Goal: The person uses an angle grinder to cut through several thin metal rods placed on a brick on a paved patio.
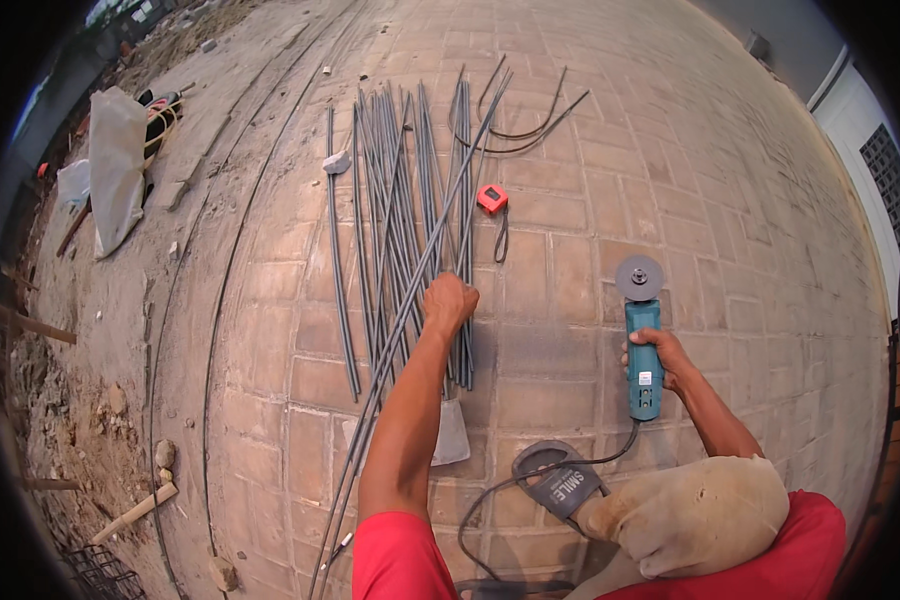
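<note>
A bundle of grey steel rods (378, 210) lies lengthwise on the brick paving, a few of them slanting across the others. My left hand (451, 300) is closed on rods in the right part of the bundle; its fingers are partly hidden, so how many it grips I cannot tell. Off to the right, my right hand (664, 358) wraps around the teal body of an angle grinder (645, 400). The grinder's grey cutting disc (638, 275) points away from me, apart from the rods. Its black cord (560, 463) runs back past my sandalled foot.
A red tape measure (492, 198) with a black strap lies right of the rods. Beyond it are bent rods (530, 140). A small stone (337, 162) rests on the left rods, and a flat slab (451, 434) sits under their near ends. White sacking (118, 165) stands far left.
</note>
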{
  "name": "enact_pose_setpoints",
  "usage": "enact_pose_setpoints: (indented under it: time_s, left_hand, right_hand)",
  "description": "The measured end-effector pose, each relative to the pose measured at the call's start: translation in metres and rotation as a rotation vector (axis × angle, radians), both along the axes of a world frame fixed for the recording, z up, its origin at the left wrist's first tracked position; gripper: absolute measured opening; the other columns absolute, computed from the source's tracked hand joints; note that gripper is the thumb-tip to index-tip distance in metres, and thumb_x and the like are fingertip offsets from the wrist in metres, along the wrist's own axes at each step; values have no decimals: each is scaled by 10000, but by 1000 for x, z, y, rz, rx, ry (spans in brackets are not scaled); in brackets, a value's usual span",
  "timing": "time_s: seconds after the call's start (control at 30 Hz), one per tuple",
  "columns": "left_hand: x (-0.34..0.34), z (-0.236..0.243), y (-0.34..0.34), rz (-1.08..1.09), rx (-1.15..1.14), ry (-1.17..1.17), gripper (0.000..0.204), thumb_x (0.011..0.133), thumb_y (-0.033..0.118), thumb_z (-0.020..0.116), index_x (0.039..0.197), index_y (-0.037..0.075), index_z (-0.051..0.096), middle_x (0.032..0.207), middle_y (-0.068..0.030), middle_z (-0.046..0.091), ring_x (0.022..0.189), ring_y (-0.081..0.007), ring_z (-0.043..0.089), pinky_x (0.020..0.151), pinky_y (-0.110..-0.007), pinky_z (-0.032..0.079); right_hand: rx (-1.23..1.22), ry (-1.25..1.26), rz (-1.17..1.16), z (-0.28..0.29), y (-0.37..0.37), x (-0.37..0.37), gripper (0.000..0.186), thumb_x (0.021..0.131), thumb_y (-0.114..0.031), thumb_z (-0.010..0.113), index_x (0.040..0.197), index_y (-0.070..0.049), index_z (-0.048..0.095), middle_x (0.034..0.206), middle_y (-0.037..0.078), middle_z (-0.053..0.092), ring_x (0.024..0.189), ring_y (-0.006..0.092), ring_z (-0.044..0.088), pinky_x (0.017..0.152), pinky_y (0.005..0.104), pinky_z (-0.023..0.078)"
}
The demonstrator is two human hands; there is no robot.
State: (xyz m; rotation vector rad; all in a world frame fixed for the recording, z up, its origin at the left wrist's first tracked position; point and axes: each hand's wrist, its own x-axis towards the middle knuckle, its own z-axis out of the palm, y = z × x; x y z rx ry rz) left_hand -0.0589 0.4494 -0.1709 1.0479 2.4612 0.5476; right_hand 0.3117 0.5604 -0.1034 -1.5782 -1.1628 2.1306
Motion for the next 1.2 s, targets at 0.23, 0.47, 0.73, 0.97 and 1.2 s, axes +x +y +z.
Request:
enact_pose_setpoints:
  time_s: [0.23,0.47,0.73,0.97,1.2]
  left_hand:
    - [18,33,15,157,193,-77,348,936,236,534,968,-90,649,964,-332,670,943,-483,654,817,-527,514]
    - [-20,45,-55,7,137,10,373,1017,288,474,913,-50,592,874,-319,649,853,-512,617,761,-566,461]
    - [-42,8,-69,-36,397,307,236,991,192,528,893,-20,568,852,-259,576,805,-483,559,710,-553,420]
    - [-51,0,-32,34,322,340,253,1001,171,519,955,-59,617,942,-218,558,839,-405,592,739,-515,494]
    - [-42,-4,-21,98,304,233,246,971,178,558,1007,-51,642,945,-270,619,854,-443,634,753,-529,505]
  right_hand:
    - [-60,18,-69,-14,5,15,326,773,-180,717,1009,2,585,856,118,659,711,244,695,628,410,604]
    - [-63,-2,-43,-4,1,4,319,776,-181,713,1009,0,592,856,111,660,699,235,693,625,396,603]
    - [-31,-10,-27,-4,4,-3,346,772,-189,719,1029,4,591,864,108,662,705,221,695,620,382,602]
    - [0,-42,-19,4,-4,-12,354,770,-186,721,1035,3,584,872,115,659,713,225,692,611,391,598]
    - [-30,-66,-5,-1,4,-8,360,779,-193,714,1038,17,580,869,119,658,702,229,692,613,392,601]
